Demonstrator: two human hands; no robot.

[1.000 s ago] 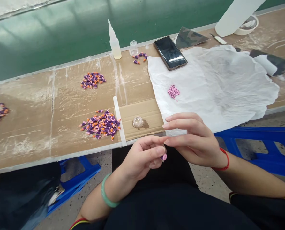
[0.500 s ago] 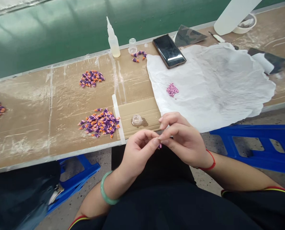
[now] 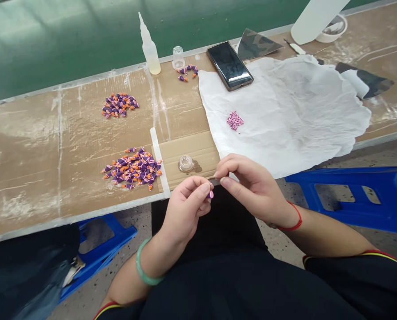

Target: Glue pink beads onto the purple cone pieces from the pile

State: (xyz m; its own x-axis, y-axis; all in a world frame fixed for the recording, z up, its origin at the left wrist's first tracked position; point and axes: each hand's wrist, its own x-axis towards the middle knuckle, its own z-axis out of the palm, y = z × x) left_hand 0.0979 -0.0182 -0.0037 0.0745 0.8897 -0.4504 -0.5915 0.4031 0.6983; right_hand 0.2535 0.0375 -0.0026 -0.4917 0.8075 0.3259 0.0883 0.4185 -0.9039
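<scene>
In my left hand (image 3: 186,211) a small purple-and-pink clay piece (image 3: 211,194) is pinched between thumb and fingers, its pink end poking out. My right hand (image 3: 251,189) hovers just right of it, apart from the piece, with thumb and index tips close together; anything between them is too small to make out. Beyond the hands, a small clear round cup (image 3: 186,164) rests on a cardboard patch. To its left lies a heap of purple, pink and orange pieces (image 3: 136,169). Tiny pink bits (image 3: 234,121) form a little pile on the white sheet (image 3: 285,120).
A second heap of pieces (image 3: 120,105) lies farther back. Along the far edge are a nozzle bottle (image 3: 150,53), a clear cap (image 3: 178,58), a curved row of pieces (image 3: 189,70), a phone (image 3: 230,65) and a tape roll (image 3: 334,30). Blue stools (image 3: 358,195) flank me.
My hands have come apart: the right fingers have left the clay piece, which stays in my left hand and shows more. The whole view has shifted slightly.
</scene>
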